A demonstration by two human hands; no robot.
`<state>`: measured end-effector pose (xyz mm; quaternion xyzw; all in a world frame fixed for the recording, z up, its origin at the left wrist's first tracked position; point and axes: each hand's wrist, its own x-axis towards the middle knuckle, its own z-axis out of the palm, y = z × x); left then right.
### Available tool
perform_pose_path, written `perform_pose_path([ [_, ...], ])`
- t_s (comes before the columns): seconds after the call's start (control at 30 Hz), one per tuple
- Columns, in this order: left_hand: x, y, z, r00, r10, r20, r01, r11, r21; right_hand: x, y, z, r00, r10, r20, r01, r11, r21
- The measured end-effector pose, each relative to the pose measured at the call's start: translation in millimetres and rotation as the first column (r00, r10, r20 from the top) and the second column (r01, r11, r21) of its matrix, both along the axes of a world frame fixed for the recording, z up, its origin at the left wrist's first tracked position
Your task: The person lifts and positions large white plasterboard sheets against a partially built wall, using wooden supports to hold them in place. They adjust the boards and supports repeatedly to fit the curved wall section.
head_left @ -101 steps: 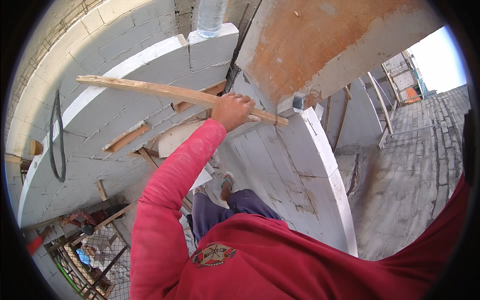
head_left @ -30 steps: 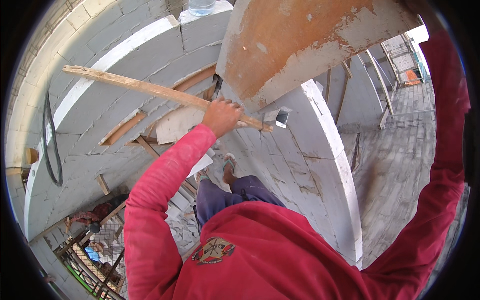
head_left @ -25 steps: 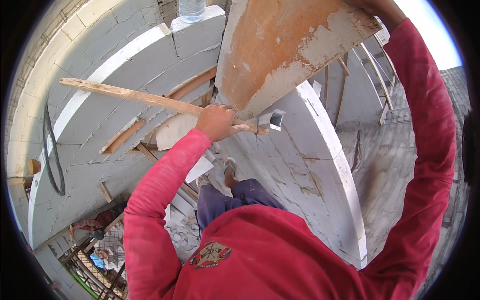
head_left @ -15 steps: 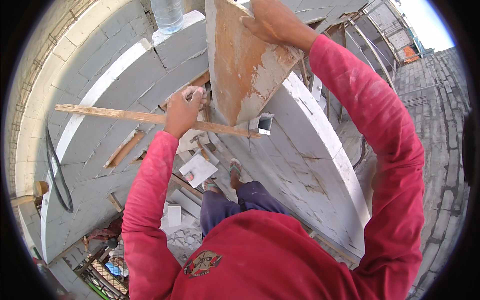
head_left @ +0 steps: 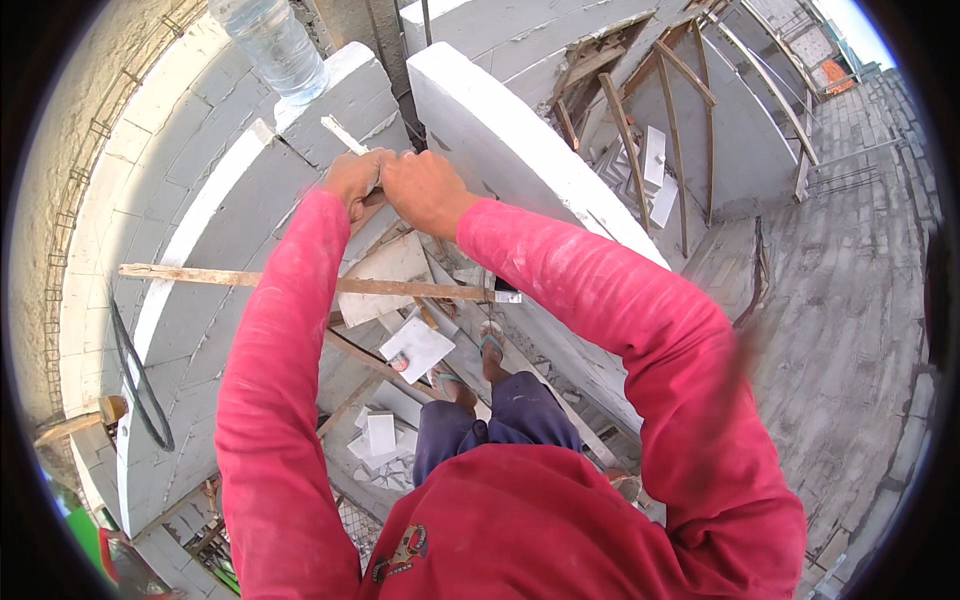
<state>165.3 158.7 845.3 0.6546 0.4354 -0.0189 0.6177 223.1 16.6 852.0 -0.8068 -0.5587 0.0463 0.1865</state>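
Observation:
My left hand [head_left: 352,182] and my right hand [head_left: 428,188] meet above the gap between two pale block walls, their fingers curled and touching. A narrow whitish strip [head_left: 343,134] sticks out beyond my left hand, which seems to grip it; its lower end is hidden. What my right fingers hold, if anything, is hidden. Under my forearms a long wooden batten [head_left: 200,274] spans from the left wall [head_left: 215,240] toward the right wall [head_left: 500,120]. A small metal channel end [head_left: 508,297] shows at the batten's right tip.
A large clear water bottle [head_left: 275,50] stands on the left wall's top. A black cable loop [head_left: 140,380] hangs over that wall. Around my feet lie a white board [head_left: 417,348], block offcuts [head_left: 380,432] and a beige panel [head_left: 390,270]. Wooden props [head_left: 625,140] stand at the right.
The large stained board that my right hand held is out of that hand. My right hand has come left and down to meet my left hand, and the view has shifted.

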Motion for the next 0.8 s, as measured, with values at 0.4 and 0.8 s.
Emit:
perform_pose_path([
  [0.4,-21,2,-33,0.961,0.003,-0.277,0.051,0.981,0.186,37,-139,-102,0.546,-0.459,-0.701,0.314,0.887,-0.337],
  [0.8,7,6,-60,0.940,-0.061,-0.336,0.128,0.975,0.182,-17,-168,-261,0.280,-0.370,-0.886,0.338,0.902,-0.270],
])
